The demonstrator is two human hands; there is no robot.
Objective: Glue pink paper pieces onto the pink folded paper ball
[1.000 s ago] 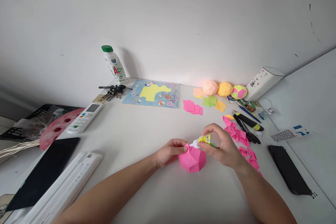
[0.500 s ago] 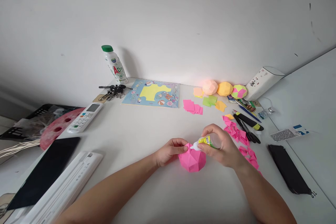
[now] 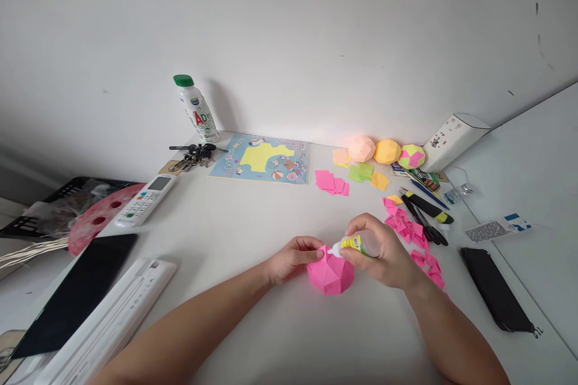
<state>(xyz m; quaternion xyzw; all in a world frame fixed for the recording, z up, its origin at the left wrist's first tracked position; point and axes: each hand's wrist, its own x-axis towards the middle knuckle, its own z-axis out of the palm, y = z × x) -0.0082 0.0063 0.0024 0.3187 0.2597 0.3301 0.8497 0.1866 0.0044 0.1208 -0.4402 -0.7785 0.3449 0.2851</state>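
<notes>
A pink folded-paper ball (image 3: 332, 277), made of angular facets, is at the front middle of the table. My left hand (image 3: 295, 258) pinches its upper left edge between thumb and fingers. In my right hand (image 3: 383, 255) is a small clear glue bottle (image 3: 354, 244) with a yellow label, tilted so its white nozzle points left. The nozzle tip is at the ball's top edge; whether it touches the paper I cannot tell. Pink folded paper pieces (image 3: 406, 225) lie in a loose row beyond my right hand.
Finished paper balls (image 3: 387, 152) stand by the wall, near flat coloured paper sheets (image 3: 332, 182). Scissors (image 3: 424, 225), a cutter (image 3: 427, 206) and a black pouch (image 3: 497, 289) lie right. Leftward are a booklet (image 3: 221, 169), bottle (image 3: 198, 111), keys (image 3: 198, 155), remote (image 3: 144, 201) and black tablet-like panel (image 3: 76, 295).
Both hands, the paper ball and the glue bottle stay nearly where they were. Only a slight shift of the camera's view shows.
</notes>
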